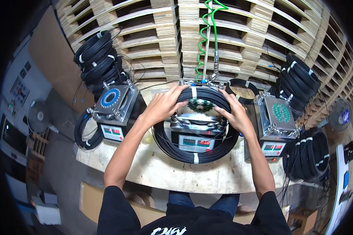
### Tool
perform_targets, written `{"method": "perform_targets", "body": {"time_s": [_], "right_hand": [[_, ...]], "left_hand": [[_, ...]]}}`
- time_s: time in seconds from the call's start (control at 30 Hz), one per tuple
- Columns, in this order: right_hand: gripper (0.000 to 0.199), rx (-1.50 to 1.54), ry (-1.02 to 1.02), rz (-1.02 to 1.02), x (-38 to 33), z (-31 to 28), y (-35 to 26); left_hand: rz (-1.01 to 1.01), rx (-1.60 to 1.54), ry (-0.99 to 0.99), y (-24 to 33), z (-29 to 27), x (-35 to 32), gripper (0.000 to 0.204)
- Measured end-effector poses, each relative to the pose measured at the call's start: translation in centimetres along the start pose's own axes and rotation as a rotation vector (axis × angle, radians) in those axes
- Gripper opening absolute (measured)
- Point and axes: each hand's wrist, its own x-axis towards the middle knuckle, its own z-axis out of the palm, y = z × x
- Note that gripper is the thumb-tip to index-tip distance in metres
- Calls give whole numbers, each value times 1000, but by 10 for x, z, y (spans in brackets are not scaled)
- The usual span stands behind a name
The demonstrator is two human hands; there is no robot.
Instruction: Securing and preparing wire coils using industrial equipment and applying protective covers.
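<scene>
**Both hands on a black cable coil over the middle machine**

Nearest the camera, dark sleeves and two bare forearms rise from the lower edge toward the wooden surface [153, 172]. Left hand [163, 102] lies on the upper left arc of the black cable coil [196, 150], fingers spread and curled over the strands, gripping them. Right hand [234, 113] rests on the coil's right arc, fingers stretched along the strands and partly closed around them. White ties bind the coil at its top and at its bottom.

That coil is draped around the middle metal machine [197, 125], ringing its body, with the lower arc lying on the surface in front of the machine's red digital display. A green perforated disc [200, 105] sits on top of the machine, inside the loop.

Left of it stands a second machine with a blue ring [110, 97] on top; right of it stands a third with a green plate [281, 112]. A green spiral hose [203, 43] hangs down behind the middle machine. More black coils are stacked at the far left [100, 58], at the far right [298, 78] and lower right [308, 154]. Wooden pallets [153, 35] are piled behind everything. A small fan [39, 116] stands at the left.
</scene>
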Motion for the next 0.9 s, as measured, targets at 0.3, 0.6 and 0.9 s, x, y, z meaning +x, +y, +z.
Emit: {"method": "perform_targets", "body": {"time_s": [0.3,0.6,0.9], "right_hand": [[63,-3,34,61,-21,10,14],[58,104,40,81,-25,22,33],[37,-157,394,-164,-33,39,26]], "left_hand": [[21,-192,-316,-7,3,17,63],[182,-349,-226,-15,24,8,52],[-35,-25,105,13,44,-7,34]]}}
